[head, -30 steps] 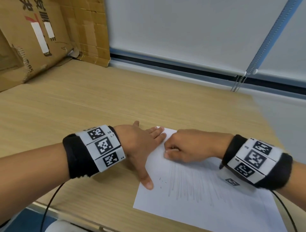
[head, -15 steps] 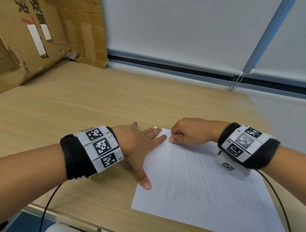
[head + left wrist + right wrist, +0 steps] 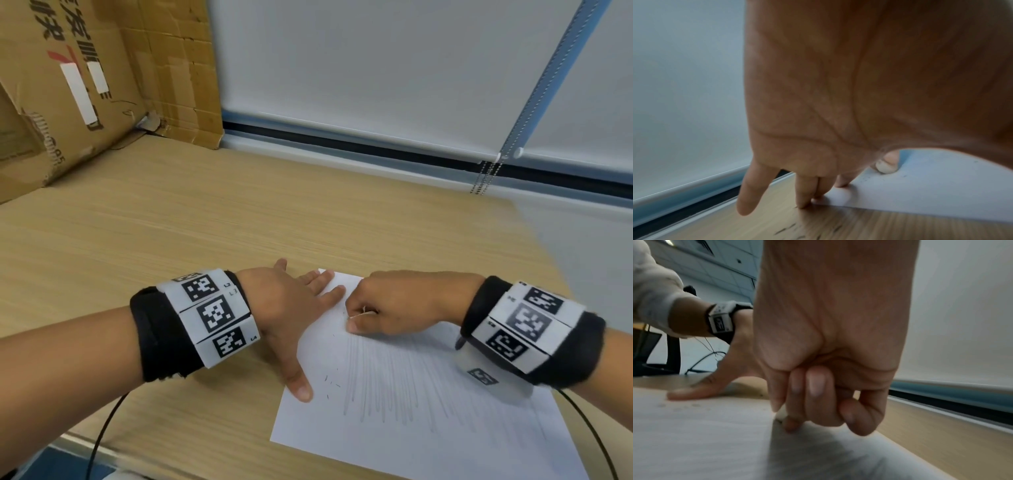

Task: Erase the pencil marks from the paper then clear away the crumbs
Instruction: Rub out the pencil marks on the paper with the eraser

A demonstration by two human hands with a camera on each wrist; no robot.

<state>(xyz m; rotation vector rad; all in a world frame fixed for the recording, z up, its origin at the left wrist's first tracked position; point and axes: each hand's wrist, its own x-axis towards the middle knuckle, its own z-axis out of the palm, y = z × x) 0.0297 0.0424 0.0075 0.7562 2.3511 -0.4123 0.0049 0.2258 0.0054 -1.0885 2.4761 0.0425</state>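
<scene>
A white sheet of paper (image 3: 428, 435) lies on the wooden desk (image 3: 205, 222), covered with long grey pencil strokes (image 3: 394, 383). My left hand (image 3: 291, 308) lies flat with spread fingers on the sheet's far left corner, thumb on the left edge. My right hand (image 3: 387, 308) is curled in a fist and pinches a small white eraser (image 3: 885, 167) against the paper near the top of the strokes. The eraser (image 3: 782, 415) peeps out between thumb and fingers. A few dark crumbs (image 3: 330, 382) lie beside my left thumb.
A big cardboard box (image 3: 68, 85) leans at the back left of the desk. A window blind with a bead chain (image 3: 486, 178) hangs behind. More dark crumbs (image 3: 787, 229) lie on the wood left of the sheet. The desk's front edge is close below my left forearm.
My right hand went away from me up the sheet, then came back toward me a little, rubbing the eraser along the strokes. The left hand stayed flat on the corner.
</scene>
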